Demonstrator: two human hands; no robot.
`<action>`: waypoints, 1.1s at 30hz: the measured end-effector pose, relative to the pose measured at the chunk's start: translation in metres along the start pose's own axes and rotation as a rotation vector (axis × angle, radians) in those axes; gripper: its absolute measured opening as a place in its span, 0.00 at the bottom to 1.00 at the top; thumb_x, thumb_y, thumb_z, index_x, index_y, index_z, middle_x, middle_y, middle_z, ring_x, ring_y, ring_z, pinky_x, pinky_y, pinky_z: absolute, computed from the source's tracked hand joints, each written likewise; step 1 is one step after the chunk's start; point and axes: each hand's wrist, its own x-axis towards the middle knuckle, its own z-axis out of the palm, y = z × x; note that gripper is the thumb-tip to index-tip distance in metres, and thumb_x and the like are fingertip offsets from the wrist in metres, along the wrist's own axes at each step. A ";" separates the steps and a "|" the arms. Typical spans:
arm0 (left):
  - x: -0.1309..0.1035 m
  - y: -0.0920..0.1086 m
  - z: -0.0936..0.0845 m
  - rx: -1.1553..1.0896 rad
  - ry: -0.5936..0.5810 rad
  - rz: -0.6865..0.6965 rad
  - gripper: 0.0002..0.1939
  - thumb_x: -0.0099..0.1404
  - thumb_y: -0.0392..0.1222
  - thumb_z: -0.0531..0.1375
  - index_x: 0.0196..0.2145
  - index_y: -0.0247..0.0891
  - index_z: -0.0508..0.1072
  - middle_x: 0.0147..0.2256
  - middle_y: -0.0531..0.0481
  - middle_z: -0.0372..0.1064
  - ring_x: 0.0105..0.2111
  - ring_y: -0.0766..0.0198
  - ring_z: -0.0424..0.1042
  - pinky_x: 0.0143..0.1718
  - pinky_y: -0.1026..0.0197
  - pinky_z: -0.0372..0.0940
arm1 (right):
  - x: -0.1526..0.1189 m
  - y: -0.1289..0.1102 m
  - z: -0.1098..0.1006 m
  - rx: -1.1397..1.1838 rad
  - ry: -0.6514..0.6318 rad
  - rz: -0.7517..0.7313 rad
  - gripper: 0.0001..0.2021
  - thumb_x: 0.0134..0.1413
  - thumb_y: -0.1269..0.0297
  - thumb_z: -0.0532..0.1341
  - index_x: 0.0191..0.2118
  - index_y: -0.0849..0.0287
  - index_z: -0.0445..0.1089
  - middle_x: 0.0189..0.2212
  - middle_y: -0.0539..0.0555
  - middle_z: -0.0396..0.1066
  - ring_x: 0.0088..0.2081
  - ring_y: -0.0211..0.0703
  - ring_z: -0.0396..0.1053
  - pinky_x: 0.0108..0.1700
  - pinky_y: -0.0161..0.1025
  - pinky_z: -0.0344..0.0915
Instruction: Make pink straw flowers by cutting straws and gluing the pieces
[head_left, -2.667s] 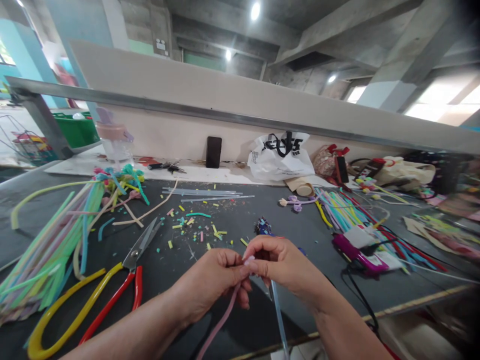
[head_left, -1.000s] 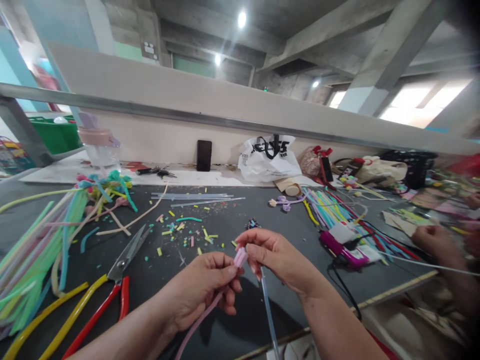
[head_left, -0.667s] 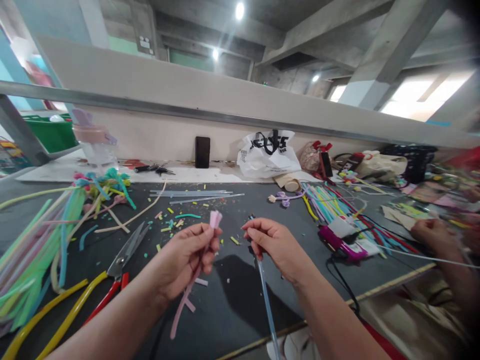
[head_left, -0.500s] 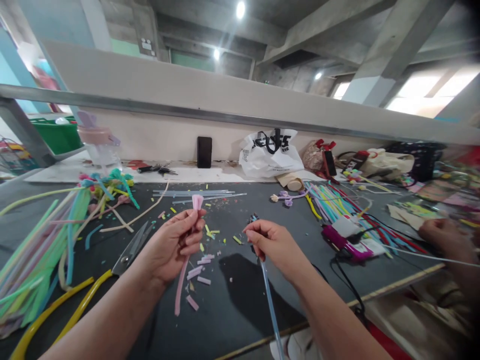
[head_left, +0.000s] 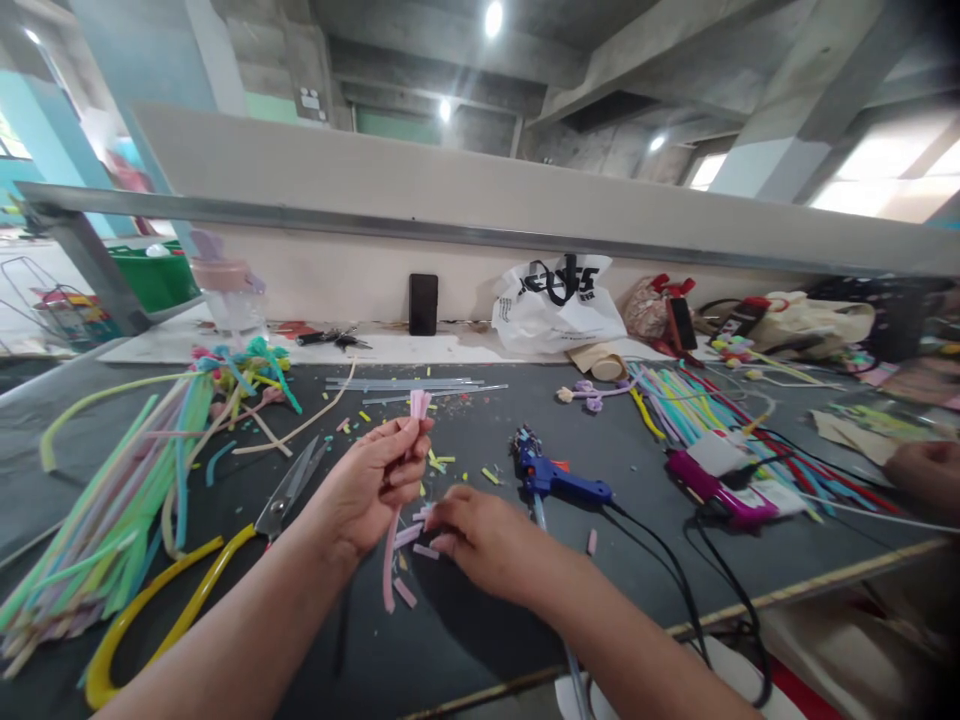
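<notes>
My left hand (head_left: 382, 475) is closed around a pink fuzzy stem (head_left: 390, 565), a bundle of short pink pieces (head_left: 420, 405) showing above the fingers. Over small pink and lilac cut pieces (head_left: 407, 535) on the dark tabletop, my right hand (head_left: 487, 545) reaches with curved fingers; thumb and forefinger look apart, their tips at the pieces. A blue hot glue gun (head_left: 566, 483) lies beyond my right hand, a long clear glue stick (head_left: 539, 512) running from it under my forearm. Scissors (head_left: 277, 505) with yellow handles lie beside my left forearm.
Bundled pastel stems (head_left: 112, 510) lie at left, more coloured stems (head_left: 667, 400) at right. Clear glue sticks (head_left: 405, 385) lie behind my hands. A purple glue gun (head_left: 720, 490) and black cables (head_left: 667, 560) are at right, near another person's hand (head_left: 926, 470). A phone (head_left: 423, 305) stands behind.
My right hand has moved left and down to the cut pieces. The blue glue gun, hidden behind that hand before, now shows on the table. My left hand still holds the pink stem.
</notes>
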 end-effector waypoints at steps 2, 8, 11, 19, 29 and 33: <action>0.000 -0.002 0.001 0.016 0.001 -0.013 0.07 0.59 0.38 0.58 0.34 0.32 0.68 0.24 0.57 0.56 0.14 0.82 0.47 0.11 0.76 0.40 | -0.001 -0.005 0.002 -0.079 -0.046 0.004 0.08 0.52 0.66 0.58 0.40 0.58 0.68 0.37 0.53 0.68 0.37 0.41 0.68 0.39 0.34 0.60; -0.004 -0.007 0.007 0.108 -0.022 -0.056 0.06 0.58 0.38 0.59 0.33 0.32 0.69 0.23 0.56 0.58 0.13 0.82 0.47 0.11 0.76 0.39 | -0.005 -0.011 0.003 -0.175 -0.057 0.031 0.06 0.55 0.70 0.53 0.36 0.59 0.66 0.34 0.54 0.69 0.33 0.40 0.67 0.33 0.34 0.57; -0.005 -0.010 0.008 0.203 -0.038 -0.090 0.06 0.57 0.38 0.60 0.30 0.32 0.68 0.23 0.55 0.60 0.13 0.81 0.49 0.10 0.75 0.41 | -0.010 -0.003 -0.009 0.016 0.049 0.083 0.07 0.50 0.76 0.53 0.32 0.58 0.64 0.29 0.50 0.69 0.31 0.37 0.66 0.31 0.31 0.56; -0.002 -0.021 0.009 0.317 -0.026 -0.141 0.07 0.55 0.39 0.62 0.28 0.33 0.67 0.21 0.54 0.63 0.16 0.75 0.62 0.13 0.72 0.58 | -0.016 0.021 -0.041 0.168 0.272 0.204 0.05 0.52 0.73 0.53 0.28 0.58 0.62 0.24 0.46 0.66 0.28 0.34 0.63 0.30 0.30 0.55; -0.001 -0.022 0.008 0.347 0.010 -0.152 0.09 0.54 0.40 0.62 0.25 0.33 0.66 0.20 0.55 0.63 0.14 0.76 0.60 0.12 0.73 0.56 | -0.025 0.042 -0.055 -0.184 0.171 0.265 0.17 0.48 0.78 0.50 0.42 0.56 0.66 0.42 0.53 0.70 0.44 0.41 0.64 0.46 0.38 0.54; -0.002 -0.023 0.006 0.352 -0.005 -0.144 0.09 0.54 0.41 0.62 0.25 0.34 0.66 0.21 0.55 0.63 0.14 0.76 0.60 0.12 0.73 0.55 | -0.044 0.068 -0.068 -0.256 0.076 0.553 0.31 0.37 0.80 0.54 0.53 0.55 0.59 0.55 0.54 0.60 0.56 0.49 0.54 0.52 0.47 0.49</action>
